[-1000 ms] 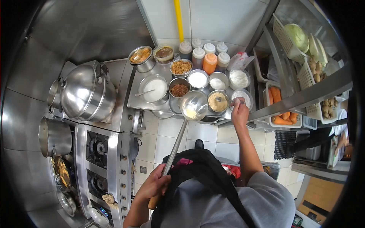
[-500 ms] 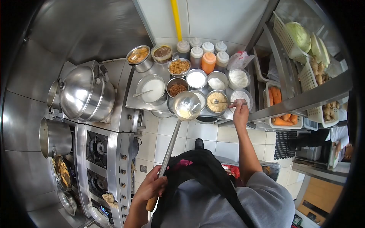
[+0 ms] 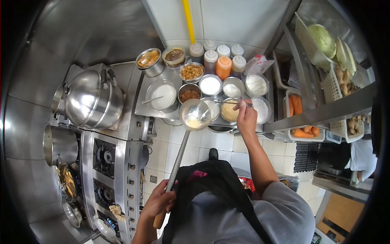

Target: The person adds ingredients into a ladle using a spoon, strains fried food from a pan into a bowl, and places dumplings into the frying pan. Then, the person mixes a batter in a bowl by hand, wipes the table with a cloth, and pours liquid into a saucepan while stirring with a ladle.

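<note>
The left hand point(image 3: 159, 202) is wrapped round the long handle of a metal ladle point(image 3: 178, 160), just above its wooden grip point(image 3: 159, 220). The ladle's bowl stands out over the near edge of the metal counter point(image 3: 143, 106), in front of a bowl of brown crumbs point(image 3: 189, 96), with a little pale yellow powder point(image 3: 194, 123) lying inside.

The right hand point(image 3: 246, 118) has its fingers pinched closed on a thin spoon point(image 3: 236, 103), which points left across the container of pale yellow seasoning point(image 3: 228, 113) towards the ladle. The spoon's tip is blurred, so I cannot tell whether it carries powder or touches the ladle's rim. A bowl of white granules point(image 3: 262, 110) sits just right of that hand.

The likeliest trouble is spillage: the spoon's path crosses uncovered containers, so a tilt or a knock against the ladle could drop powder into the wrong one. Because the ladle is gripped far from its bowl, a small wrist turn could also tip its contents onto the floor tiles point(image 3: 213, 140).
</note>
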